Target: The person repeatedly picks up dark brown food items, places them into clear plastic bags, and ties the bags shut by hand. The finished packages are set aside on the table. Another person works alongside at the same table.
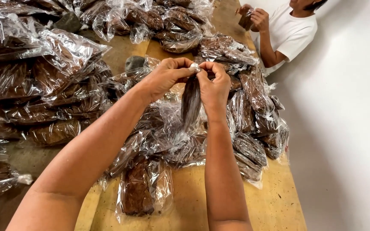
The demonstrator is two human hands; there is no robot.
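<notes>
Two hands of the wearer were seen at the centre of the frame, and one dark brown bundle (191, 102) was held between them. The left hand (166, 77) and the right hand (214, 85) were pressed close together, fingertips pinched on the small pale twisted top of the bundle's clear wrap (195, 67). The bundle was hung downward from that pinch, above the packets below it.

The wooden bench (275, 201) was covered by clear plastic packets of dark brown contents. A dependable count could not be made, since they were overlapped and piled; well over a dozen were visible. One packet (138, 190) was laid apart at the lower centre, just beside the left forearm. A large heap (35, 81) was stacked at the upper left and was cut off by the frame edge. A further row (253, 111) was spread along the right side of the bench.

One other person in a white shirt (290, 32) was seated at the upper right, cut off at the top edge. That person's two hands (253, 17) were closed on a small dark item (246, 21), too small to be made out. One grey object (134, 62) was half hidden behind the packets above the left hand; its kind could not be told.
</notes>
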